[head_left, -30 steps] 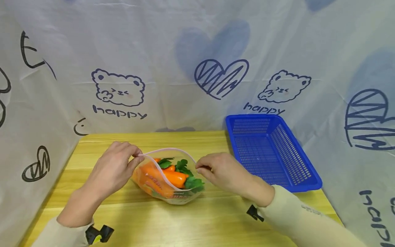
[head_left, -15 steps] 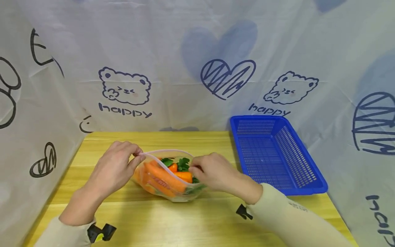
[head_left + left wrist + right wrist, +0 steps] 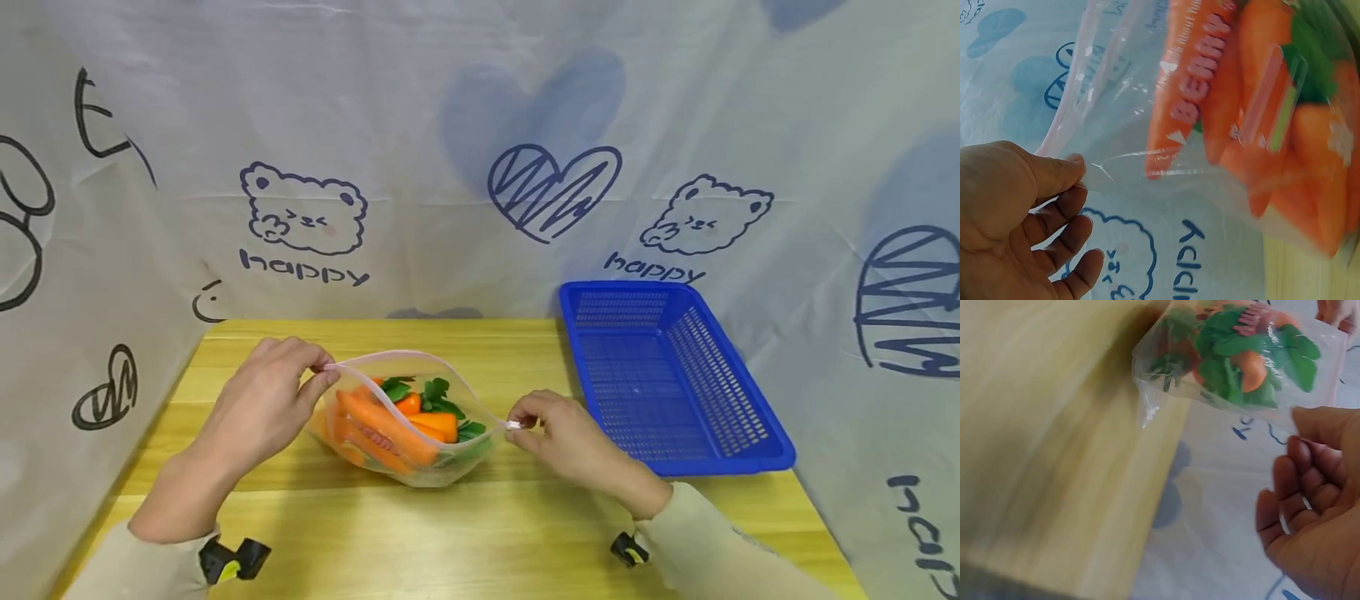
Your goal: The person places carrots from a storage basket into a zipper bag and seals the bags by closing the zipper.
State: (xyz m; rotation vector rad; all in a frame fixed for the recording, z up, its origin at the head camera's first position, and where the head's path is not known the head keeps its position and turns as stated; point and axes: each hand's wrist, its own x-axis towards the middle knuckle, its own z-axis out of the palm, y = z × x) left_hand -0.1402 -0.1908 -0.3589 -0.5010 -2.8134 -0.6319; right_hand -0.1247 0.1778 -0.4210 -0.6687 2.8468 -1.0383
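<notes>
A clear zip bag lies on the wooden table, holding orange carrots with green leafy tops. My left hand pinches the bag's left top corner between thumb and fingers. My right hand pinches the right end of the bag's mouth. The mouth gapes between the two hands. The left wrist view has the carrots close up through the plastic, with the thumb on the bag's edge. In the right wrist view, the leaves show through the bag near the fingers.
A blue plastic basket stands on the table to the right of my right hand. White cloth printed with bears and hearts hangs behind and on both sides.
My right hand has slid right along the bag's mouth to its right end, stretching it wider. The left hand has kept its pinch and drawn a little to the left.
</notes>
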